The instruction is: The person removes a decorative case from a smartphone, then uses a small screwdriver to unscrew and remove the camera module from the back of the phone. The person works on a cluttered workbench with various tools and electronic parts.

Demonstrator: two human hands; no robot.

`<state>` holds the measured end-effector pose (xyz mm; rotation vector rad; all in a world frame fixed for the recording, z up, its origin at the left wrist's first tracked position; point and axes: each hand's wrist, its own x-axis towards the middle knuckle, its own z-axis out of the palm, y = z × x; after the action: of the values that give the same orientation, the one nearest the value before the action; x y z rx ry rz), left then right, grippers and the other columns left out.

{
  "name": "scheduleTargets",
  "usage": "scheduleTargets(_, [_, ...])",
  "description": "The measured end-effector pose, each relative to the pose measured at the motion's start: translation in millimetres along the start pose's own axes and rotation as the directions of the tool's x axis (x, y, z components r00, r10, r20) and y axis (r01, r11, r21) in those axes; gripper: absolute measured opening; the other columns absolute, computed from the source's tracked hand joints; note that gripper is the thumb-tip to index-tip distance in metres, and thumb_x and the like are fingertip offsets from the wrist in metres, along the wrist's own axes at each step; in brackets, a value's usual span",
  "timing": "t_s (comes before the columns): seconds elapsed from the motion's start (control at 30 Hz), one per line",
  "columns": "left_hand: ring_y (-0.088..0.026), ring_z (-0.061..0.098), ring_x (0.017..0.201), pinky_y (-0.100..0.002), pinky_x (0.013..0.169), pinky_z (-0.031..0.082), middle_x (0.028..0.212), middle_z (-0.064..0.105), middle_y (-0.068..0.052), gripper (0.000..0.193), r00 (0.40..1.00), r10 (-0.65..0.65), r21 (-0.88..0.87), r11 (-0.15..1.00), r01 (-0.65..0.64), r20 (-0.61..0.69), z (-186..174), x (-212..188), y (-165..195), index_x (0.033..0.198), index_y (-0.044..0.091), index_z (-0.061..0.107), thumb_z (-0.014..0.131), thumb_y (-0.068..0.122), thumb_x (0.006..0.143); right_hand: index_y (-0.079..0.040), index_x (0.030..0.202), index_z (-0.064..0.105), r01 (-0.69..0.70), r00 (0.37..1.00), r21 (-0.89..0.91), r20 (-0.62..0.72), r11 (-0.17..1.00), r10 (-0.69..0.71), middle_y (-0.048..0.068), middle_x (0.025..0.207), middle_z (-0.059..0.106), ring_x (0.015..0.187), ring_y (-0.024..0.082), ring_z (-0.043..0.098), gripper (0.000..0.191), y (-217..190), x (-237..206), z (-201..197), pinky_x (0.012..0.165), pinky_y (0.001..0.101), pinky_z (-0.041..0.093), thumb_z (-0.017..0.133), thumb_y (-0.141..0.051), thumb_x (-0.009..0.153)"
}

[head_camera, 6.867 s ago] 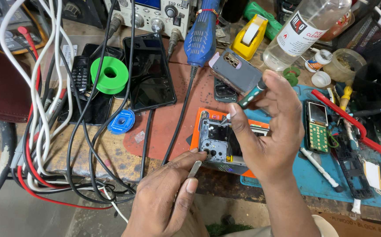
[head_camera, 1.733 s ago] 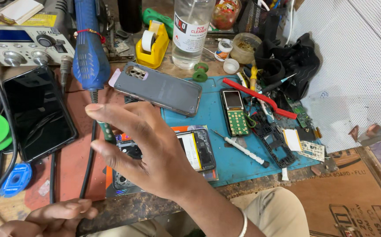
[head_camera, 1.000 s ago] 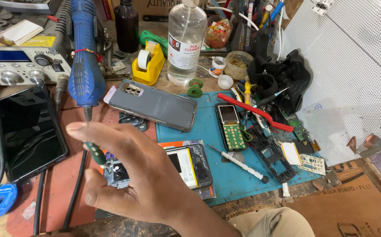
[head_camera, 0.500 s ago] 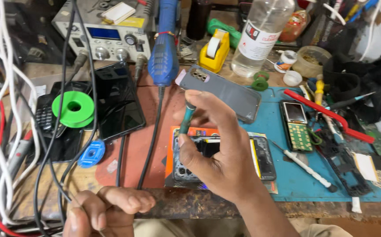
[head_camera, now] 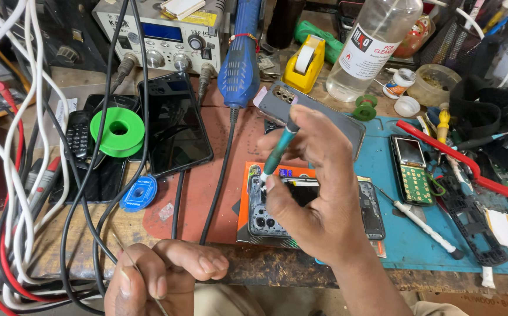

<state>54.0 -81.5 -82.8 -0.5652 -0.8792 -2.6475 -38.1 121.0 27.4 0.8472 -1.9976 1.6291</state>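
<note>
My right hand (head_camera: 318,181) grips a teal-handled screwdriver (head_camera: 278,149), its tip down on the top left corner of an opened phone (head_camera: 277,213) that lies on an orange pad (head_camera: 243,199). The hand hides most of the phone's middle. My left hand (head_camera: 160,278) rests at the bench's front edge, fingers curled around thin metal tweezers (head_camera: 126,257). A grey phone back cover (head_camera: 350,123) lies just behind my right hand.
A black phone (head_camera: 175,123), a green solder spool (head_camera: 117,131) and a blue wick reel (head_camera: 138,193) lie left. White, red and black cables (head_camera: 16,175) crowd the left side. A blue rotary tool (head_camera: 239,64), a yellow tape dispenser (head_camera: 303,64), a clear bottle (head_camera: 371,47) and a keypad phone (head_camera: 413,169) stand behind and right.
The view swung from the right side of the bench back to the left. My right hand lowered the screwdriver tip onto the opened phone. My left hand came up at the front edge with the tweezers.
</note>
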Motion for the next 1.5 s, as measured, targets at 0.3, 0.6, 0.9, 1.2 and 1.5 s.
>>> scheduleTargets(0.3, [-0.044,0.067,0.095,-0.068,0.094,0.055,0.097,0.066,-0.036,0.038,0.998,-0.033,0.044,0.998,0.035,-0.046,11.5,0.2,4.1,0.096,0.005,0.048,0.04,0.034,0.119,-0.01,0.159,0.024,0.02,0.999,0.123,-0.03,0.992,-0.016,0.016,0.124,0.067,0.109,0.021,0.072,0.068,5.7,-13.4,-6.9,0.097,0.0321,0.061,0.065,0.006,0.108])
scheduleTargets(0.6, [-0.044,0.067,0.091,-0.068,0.093,0.055,0.094,0.065,-0.036,0.039,0.994,-0.049,0.109,0.992,0.059,-0.095,21.5,2.8,6.7,0.093,0.006,0.046,0.042,0.037,0.117,-0.01,0.159,0.024,0.047,0.998,0.142,0.043,0.989,-0.053,0.018,0.123,0.068,0.106,0.023,0.072,0.068,6.8,-21.9,-6.9,0.096,0.0336,0.062,0.069,-0.005,0.109])
scheduleTargets(0.9, [-0.044,0.066,0.089,-0.068,0.094,0.053,0.091,0.065,-0.036,0.039,0.99,-0.064,0.114,0.99,0.079,-0.127,25.8,6.4,8.0,0.092,0.006,0.044,0.042,0.037,0.115,-0.008,0.153,0.031,0.085,0.995,0.03,0.045,0.996,-0.087,0.019,0.125,0.063,0.107,0.022,0.072,0.063,6.6,-18.8,-4.1,0.095,0.0333,0.064,0.072,-0.006,0.104])
scheduleTargets(1.2, [-0.046,0.067,0.092,-0.068,0.094,0.053,0.093,0.065,-0.038,0.039,0.996,-0.046,0.064,0.997,0.051,-0.077,20.5,6.2,5.5,0.092,0.004,0.046,0.046,0.036,0.115,0.0,0.147,0.036,0.12,0.992,-0.089,0.046,0.989,-0.117,0.019,0.123,0.065,0.108,0.022,0.069,0.065,-0.3,-7.8,-0.5,0.096,0.0341,0.059,0.071,0.006,0.092])
scheduleTargets(1.5, [-0.046,0.067,0.092,-0.068,0.094,0.054,0.092,0.066,-0.038,0.04,0.996,-0.051,0.083,0.995,0.058,-0.077,20.5,6.1,5.3,0.091,0.004,0.046,0.047,0.036,0.115,-0.005,0.151,0.035,0.13,0.991,-0.027,0.042,0.991,-0.129,0.015,0.121,0.065,0.112,0.018,0.07,0.064,1.0,-11.2,-0.8,0.102,0.0296,0.06,0.074,0.006,0.101])
